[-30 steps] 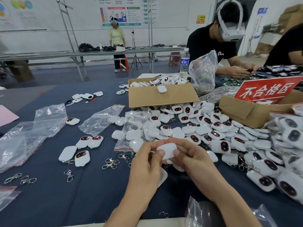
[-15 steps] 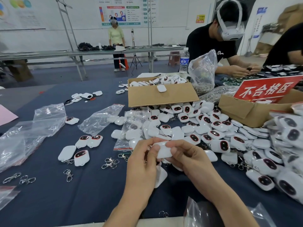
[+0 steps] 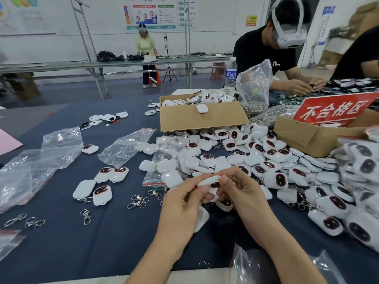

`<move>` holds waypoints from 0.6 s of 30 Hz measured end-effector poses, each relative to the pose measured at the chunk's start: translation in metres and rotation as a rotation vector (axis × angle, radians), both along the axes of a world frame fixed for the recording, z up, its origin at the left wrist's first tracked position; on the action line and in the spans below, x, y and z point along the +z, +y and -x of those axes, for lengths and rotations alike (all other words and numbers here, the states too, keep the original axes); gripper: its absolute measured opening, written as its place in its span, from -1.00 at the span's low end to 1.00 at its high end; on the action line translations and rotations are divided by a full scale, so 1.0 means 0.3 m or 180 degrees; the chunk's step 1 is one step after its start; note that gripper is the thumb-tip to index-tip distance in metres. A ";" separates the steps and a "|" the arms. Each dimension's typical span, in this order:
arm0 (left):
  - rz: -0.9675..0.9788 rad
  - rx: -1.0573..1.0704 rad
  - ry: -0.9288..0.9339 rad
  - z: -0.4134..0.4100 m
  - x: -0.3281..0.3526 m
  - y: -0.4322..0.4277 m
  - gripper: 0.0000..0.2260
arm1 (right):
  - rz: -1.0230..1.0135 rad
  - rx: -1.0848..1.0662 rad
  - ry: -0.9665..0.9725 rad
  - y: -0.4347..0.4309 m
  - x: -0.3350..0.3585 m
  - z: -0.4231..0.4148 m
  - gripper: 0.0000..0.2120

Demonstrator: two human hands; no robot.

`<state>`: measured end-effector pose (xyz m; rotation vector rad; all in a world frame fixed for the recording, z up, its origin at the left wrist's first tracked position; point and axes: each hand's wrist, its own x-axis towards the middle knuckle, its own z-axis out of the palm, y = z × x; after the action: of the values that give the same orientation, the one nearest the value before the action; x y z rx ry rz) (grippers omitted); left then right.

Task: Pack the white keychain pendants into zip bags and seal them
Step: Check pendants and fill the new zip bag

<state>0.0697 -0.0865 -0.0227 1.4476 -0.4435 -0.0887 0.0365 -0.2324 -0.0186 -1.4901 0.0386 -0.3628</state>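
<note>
Dark blue cloth table [image 3: 98, 242] in a white-walled workshop, heap of white keychain pendants [image 3: 257, 159] beside clear zip bags [image 3: 127, 146], left hand [image 3: 183, 203] and right hand [image 3: 241, 191] pinching one pendant [image 3: 207, 179] together, red sign [image 3: 332, 110] reading 不合格区

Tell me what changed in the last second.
The left hand and right hand turned the pendant: its white back showed before, now its dark face shows. Both keep holding it. The pile and bags lie as before.
</note>
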 end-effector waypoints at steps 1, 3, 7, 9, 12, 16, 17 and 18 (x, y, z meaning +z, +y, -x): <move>0.0007 0.0000 0.0003 0.000 -0.001 0.000 -0.71 | 0.0031 0.0003 0.0011 -0.003 0.000 0.002 -0.83; 0.0022 -0.0004 0.0023 -0.001 -0.007 0.000 -0.71 | -0.0036 0.0039 0.0007 -0.007 0.002 0.006 -0.85; -0.0059 -0.0005 0.0060 -0.009 -0.019 0.001 -0.73 | -0.0202 0.0123 0.0080 -0.005 0.011 0.008 -0.85; -0.0294 0.0090 -0.0073 -0.013 -0.026 0.005 -0.72 | -0.0247 0.0144 0.0133 -0.006 0.011 0.008 -0.82; -0.0578 0.0116 -0.0200 -0.014 -0.036 0.004 -0.74 | -0.0347 0.0158 0.0201 -0.010 0.010 0.005 -0.79; -0.0663 0.0092 -0.0228 -0.013 -0.036 0.005 -0.72 | -0.0384 0.0171 0.0241 -0.011 0.010 0.004 -0.83; -0.0673 0.0093 -0.0251 -0.014 -0.036 0.006 -0.71 | -0.0372 0.0182 0.0245 -0.011 0.010 0.003 -0.85; -0.0692 0.0096 -0.0278 -0.014 -0.036 0.008 -0.70 | -0.0358 0.0189 0.0245 -0.012 0.010 0.003 -0.86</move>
<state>0.0740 -0.0842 -0.0334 1.6762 -0.4947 -0.0507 0.0355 -0.2359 -0.0155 -1.3903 0.0747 -0.2512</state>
